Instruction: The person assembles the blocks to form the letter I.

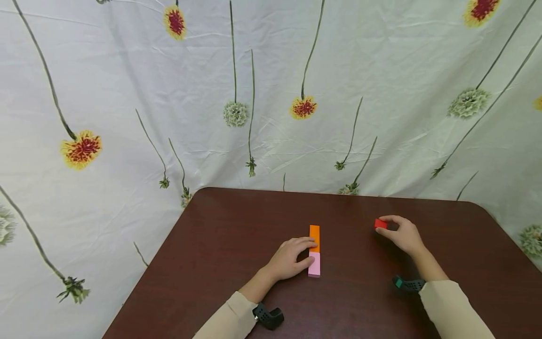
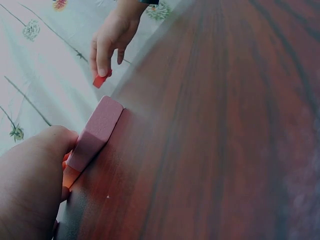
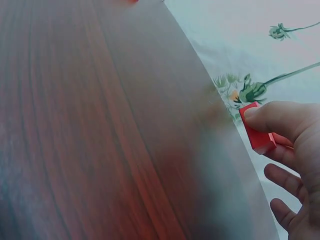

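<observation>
In the head view, an orange block (image 1: pixel 314 233) and a pink block (image 1: pixel 314 266) lie end to end in a line on the dark table. My left hand (image 1: pixel 290 259) rests at them from the left, fingertips over the orange one and thumb at the pink one. The left wrist view shows the pink block (image 2: pixel 97 130) close, with only a bit of orange (image 2: pixel 70 176) behind it. To the right, my right hand (image 1: pixel 404 235) pinches a small red block (image 1: pixel 380 223) between thumb and fingers. Its lower fingers hang loosely in the right wrist view, beside the red block (image 3: pixel 256 131).
The brown wooden table (image 1: pixel 254 212) has rounded far corners. Behind it hangs a white cloth (image 1: pixel 271 141) printed with flowers. Dark straps (image 1: pixel 268 318) circle both wrists, over or near beige sleeves (image 1: pixel 455 306).
</observation>
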Tool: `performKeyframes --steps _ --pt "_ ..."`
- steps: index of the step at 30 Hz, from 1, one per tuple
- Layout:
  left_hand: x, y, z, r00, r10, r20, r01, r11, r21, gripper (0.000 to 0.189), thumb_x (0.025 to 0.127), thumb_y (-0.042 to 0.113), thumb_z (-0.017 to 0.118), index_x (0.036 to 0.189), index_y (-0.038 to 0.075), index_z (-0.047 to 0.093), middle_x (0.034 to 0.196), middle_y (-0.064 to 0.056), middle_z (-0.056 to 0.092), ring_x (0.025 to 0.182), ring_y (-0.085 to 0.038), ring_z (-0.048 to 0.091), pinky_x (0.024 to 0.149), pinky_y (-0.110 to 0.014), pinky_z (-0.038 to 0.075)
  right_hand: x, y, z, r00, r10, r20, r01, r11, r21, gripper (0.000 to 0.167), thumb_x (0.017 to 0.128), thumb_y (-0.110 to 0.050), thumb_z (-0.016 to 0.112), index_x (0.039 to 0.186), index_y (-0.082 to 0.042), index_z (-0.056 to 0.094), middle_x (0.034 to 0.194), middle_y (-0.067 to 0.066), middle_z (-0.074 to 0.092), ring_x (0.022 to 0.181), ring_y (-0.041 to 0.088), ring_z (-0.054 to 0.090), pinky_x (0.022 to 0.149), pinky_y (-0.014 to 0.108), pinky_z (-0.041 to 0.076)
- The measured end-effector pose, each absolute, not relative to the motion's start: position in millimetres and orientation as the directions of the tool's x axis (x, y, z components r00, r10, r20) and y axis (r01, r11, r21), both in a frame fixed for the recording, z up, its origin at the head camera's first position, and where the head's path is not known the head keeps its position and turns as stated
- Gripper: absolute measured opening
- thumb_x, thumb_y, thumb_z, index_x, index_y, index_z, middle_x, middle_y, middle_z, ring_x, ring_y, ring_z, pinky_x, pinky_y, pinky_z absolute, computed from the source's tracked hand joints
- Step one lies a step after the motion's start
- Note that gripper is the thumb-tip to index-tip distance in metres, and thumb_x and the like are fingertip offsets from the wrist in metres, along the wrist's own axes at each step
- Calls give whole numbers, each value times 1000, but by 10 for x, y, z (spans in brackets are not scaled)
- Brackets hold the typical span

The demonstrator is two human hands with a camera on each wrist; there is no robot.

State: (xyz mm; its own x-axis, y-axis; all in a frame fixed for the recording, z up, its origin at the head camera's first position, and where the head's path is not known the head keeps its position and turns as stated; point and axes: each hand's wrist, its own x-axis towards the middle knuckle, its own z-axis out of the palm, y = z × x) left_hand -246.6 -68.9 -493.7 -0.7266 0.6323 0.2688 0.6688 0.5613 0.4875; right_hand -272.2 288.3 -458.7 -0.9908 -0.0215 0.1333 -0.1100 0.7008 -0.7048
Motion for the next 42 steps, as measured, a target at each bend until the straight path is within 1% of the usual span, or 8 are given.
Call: performKeyframes --steps 5,10,13,17,23,32,39,42 --pt "-2458 -688 -4929 -730 630 265 665 563 491 43 99 34 53 137 14 57 145 -3 48 131 -25 45 106 -52 33 -2753 2833 -4587 -990 -30 136 -118 698 -706 52 90 -32 70 125 4 59 127 31 53 110 44 49 80 50 48" --pt "-2464 -679 -4938 -728 630 269 668 563 487 43 99 35 53 137 14 57 145 -3 49 131 -24 45 106 -52 33 -2799 2793 -4575 -989 -41 139 -129 688 -714 49 90 -29 72 125 4 60 124 29 56 107 41 54 72 39 49" --pt "-2465 -676 -4945 -728 632 267 668 565 485 42 99 34 53 137 15 57 145 -3 49 131 -24 46 106 -52 34 -2824 2760 -4558 -989 -54 141 -140 680 -720 48 89 -26 72 124 4 61 123 29 57 106 41 55 68 35 49" --pt "-2461 -675 -4938 -728 631 269 668 563 487 42 99 34 53 136 15 57 144 -3 49 130 -24 46 105 -52 34 -2860 2706 -4521 -987 -69 148 -154 682 -715 47 89 -27 73 123 4 61 122 29 57 106 41 55 69 35 49" --pt "-2449 -675 -4918 -733 628 262 660 562 499 43 99 34 53 137 14 57 145 -3 48 131 -25 45 106 -52 33 -2939 2628 -4468 -984 -78 159 -168 692 -702 46 89 -27 72 122 3 62 121 27 58 106 40 54 73 38 49" --pt "-2443 -680 -4910 -737 622 264 656 564 502 42 99 33 54 137 15 57 145 -3 48 131 -25 45 106 -52 33 -3052 2523 -4465 -982 -89 169 -184 682 -708 43 88 -22 73 121 4 63 119 27 60 102 38 56 70 36 48" --pt "-2446 -680 -4921 -733 624 272 663 566 489 42 98 33 53 136 14 57 145 -3 49 131 -25 46 105 -51 34 -3090 2434 -4454 -984 -92 155 -176 686 -706 42 89 -23 73 121 3 63 120 27 60 103 39 56 72 37 48" --pt "-2444 -680 -4917 -737 622 265 658 569 494 42 99 33 53 137 15 57 145 -3 49 131 -24 46 105 -51 34 -3107 2388 -4432 -985 -95 146 -171 680 -713 44 89 -24 73 121 3 63 121 27 59 103 38 57 71 36 48"
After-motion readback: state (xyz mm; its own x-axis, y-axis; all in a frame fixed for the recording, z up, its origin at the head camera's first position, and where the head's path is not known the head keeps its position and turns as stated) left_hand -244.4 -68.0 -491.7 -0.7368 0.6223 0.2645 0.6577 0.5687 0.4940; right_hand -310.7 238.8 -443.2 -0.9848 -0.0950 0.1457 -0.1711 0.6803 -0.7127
